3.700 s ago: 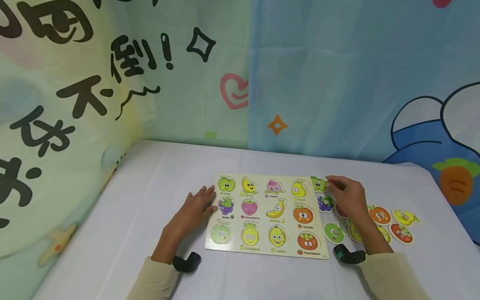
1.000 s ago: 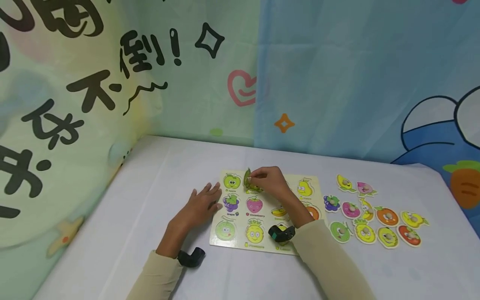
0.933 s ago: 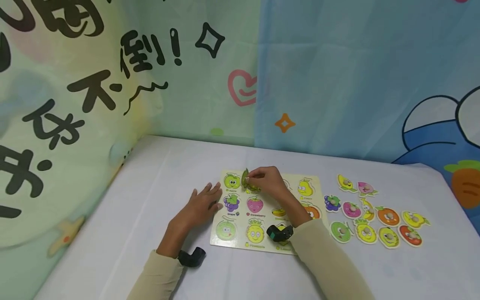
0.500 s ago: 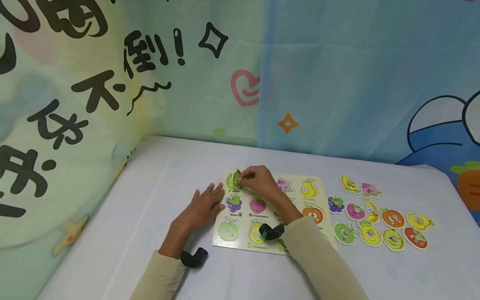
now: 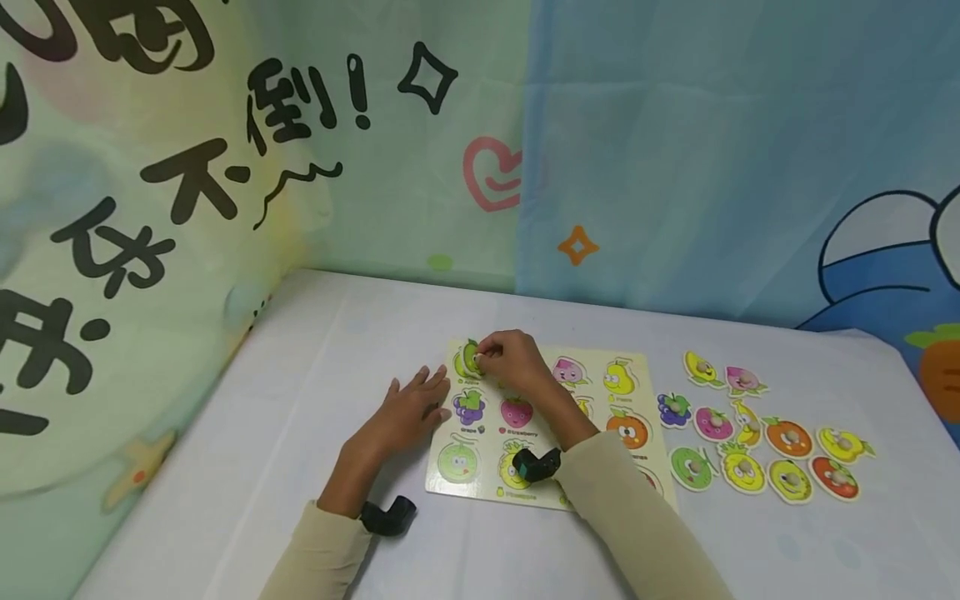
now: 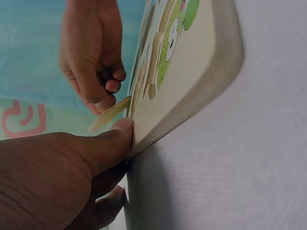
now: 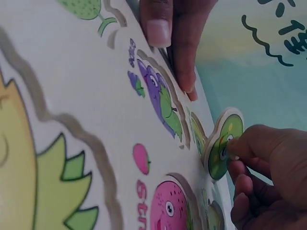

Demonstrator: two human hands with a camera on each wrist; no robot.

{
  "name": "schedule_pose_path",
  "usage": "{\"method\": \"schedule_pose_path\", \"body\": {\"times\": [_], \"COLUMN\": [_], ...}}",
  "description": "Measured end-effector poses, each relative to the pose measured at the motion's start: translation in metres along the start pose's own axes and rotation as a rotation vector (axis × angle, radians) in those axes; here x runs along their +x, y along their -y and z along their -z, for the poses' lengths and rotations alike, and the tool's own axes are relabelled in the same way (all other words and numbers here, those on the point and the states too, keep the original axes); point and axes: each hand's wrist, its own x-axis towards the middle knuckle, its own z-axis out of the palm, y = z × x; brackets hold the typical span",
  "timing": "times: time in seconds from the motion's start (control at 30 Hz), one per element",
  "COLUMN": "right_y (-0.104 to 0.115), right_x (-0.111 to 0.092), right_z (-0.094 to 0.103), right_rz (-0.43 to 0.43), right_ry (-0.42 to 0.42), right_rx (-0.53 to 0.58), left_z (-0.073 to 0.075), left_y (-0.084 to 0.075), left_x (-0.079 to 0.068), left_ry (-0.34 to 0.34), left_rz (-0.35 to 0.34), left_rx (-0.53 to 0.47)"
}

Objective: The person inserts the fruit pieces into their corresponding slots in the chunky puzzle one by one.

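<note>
Nearest us, our left hand [image 5: 405,417] lies spread, fingers fairly straight and gripping nothing, its thumb against the board [image 5: 486,467] at the nine o'clock edge. Out towards three o'clock, the loose fruit pieces [image 5: 789,437] rest on the tabletop [image 5: 337,333]. Farther up, here's the one to watch: our right hand, [image 5: 513,362] fingers closed in a pinch on the apple piece [image 7: 224,143]. That piece sits at nine o'clock from the right hand, the nearer of our hands, and about one o'clock from the left. It's tipped up on edge over the apple slot [image 7: 197,129] in the board's eleven o'clock corner, long axis slanting across it; whether its rim touches, we can't tell.
</note>
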Motion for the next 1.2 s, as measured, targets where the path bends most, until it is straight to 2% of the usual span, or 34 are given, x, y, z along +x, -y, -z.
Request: {"method": "schedule_pose_path", "body": {"times": [0.27, 0.43, 0.67, 0.97, 1.2], "right_y": [0.004, 0.003, 0.01, 0.019, 0.026], "right_x": [0.001, 0.001, 0.003, 0.005, 0.006], "right_z": [-0.006, -0.009, -0.012, -0.014, -0.019], "right_rz": [0.012, -0.003, 0.019, -0.016, -0.014], "right_ry": [-0.02, -0.026, -0.029, -0.004, -0.005], "right_rx": [-0.125, -0.157, -0.185, -0.266, -0.405], "left_z": [-0.001, -0.004, 0.0, 0.001, 0.001], "left_y": [-0.004, -0.002, 0.0, -0.001, 0.0], "left_x": [-0.001, 0.001, 0.001, 0.001, 0.002], "left_ry": [-0.005, -0.006, -0.007, 0.004, -0.005], "left_rz": [-0.005, -0.014, 0.008, 0.011, 0.009], "left_rx": [-0.019, -0.016, 0.0, -0.01, -0.012]}}
